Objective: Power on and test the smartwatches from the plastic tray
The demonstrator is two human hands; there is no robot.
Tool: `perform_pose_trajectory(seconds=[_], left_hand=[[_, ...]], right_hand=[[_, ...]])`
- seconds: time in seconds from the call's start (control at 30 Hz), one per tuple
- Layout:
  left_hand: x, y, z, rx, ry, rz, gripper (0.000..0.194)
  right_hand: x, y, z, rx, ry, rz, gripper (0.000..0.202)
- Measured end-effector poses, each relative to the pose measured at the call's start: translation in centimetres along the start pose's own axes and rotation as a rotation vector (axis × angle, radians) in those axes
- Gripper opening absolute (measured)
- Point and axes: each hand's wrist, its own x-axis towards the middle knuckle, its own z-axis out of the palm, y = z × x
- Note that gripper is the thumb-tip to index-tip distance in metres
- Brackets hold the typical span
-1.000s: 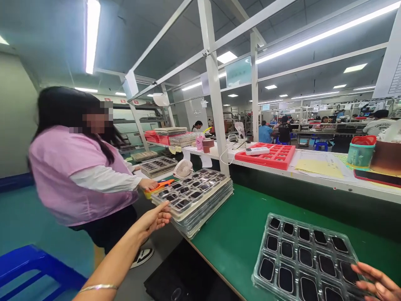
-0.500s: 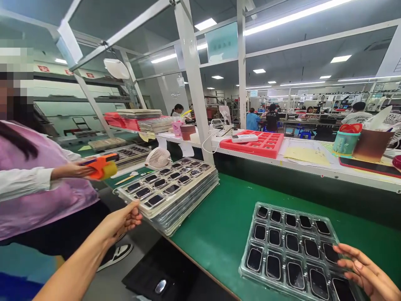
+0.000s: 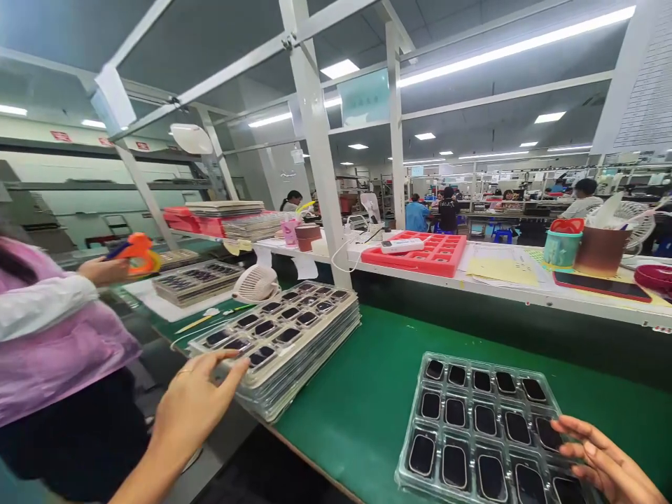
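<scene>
My left hand (image 3: 197, 399) hovers at the near left corner of a tall stack of trays (image 3: 309, 353), thumb and index finger apart. Its fingertips are beside a dark, rounded smartwatch-like screen (image 3: 261, 357) in the top tray; whether they touch it I cannot tell. At the right, the loosely spread fingers of my right hand (image 3: 603, 451) rest against the right edge of a clear plastic tray (image 3: 469, 413). That tray lies on the green tabletop (image 3: 349, 427) with rows of similar black screens in its pockets.
A co-worker's hand (image 3: 102, 271) holds an orange and blue tape dispenser (image 3: 137, 255) at the left. Behind the stack are a small white fan (image 3: 255, 283) and another tray stack (image 3: 199, 283). A red compartment tray (image 3: 420, 260) and cups (image 3: 563, 246) occupy the raised shelf.
My left hand has come up and right over the stack's corner, its fingers now parted instead of curled. The co-worker has shifted left. My right hand stays at the clear tray.
</scene>
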Motion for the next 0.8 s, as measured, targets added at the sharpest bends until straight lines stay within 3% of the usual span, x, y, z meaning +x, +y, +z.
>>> perform_pose_trajectory(seconds=[0.1,0.2,0.27,0.37,0.43,0.5,0.63,0.67,0.8], left_hand=[[0.5,-0.3,2.5,0.027,-0.032,0.221,0.053],[0.9,-0.8,5.0,0.103,-0.029,0.328,0.057],[0.8,-0.8,5.6,0.149,0.018,0.35,0.056],[-0.5,0.6,5.0,0.222,0.075,0.294,0.056],[-2.1,3.0,4.4,0.245,0.124,0.299,0.054],[-4.0,6.2,3.9,0.155,0.097,0.447,0.045],[-8.2,13.9,4.0,-0.167,-0.349,0.782,0.027],[-9.4,15.7,4.2,-0.23,-0.408,0.844,0.023],[-14.5,22.2,5.7,-0.409,-0.393,1.187,0.025]], right_hand=[[-0.6,-1.1,0.0,0.192,-0.16,0.036,0.037],[-1.1,-2.0,0.4,0.19,-0.159,-0.007,0.039],[-1.3,-2.4,0.7,0.133,-0.152,-0.053,0.039],[-1.7,-2.5,1.3,-0.016,-0.152,-0.154,0.039],[-2.3,-2.6,1.9,-0.166,-0.162,-0.258,0.039],[-3.1,-2.9,2.4,-0.368,-0.204,-0.384,0.038],[-4.4,-3.8,3.3,-0.748,-0.343,-0.553,0.039],[-4.6,-3.9,3.4,-0.803,-0.358,-0.566,0.04],[-4.4,-3.9,3.4,-0.924,-0.376,-0.594,0.041]])
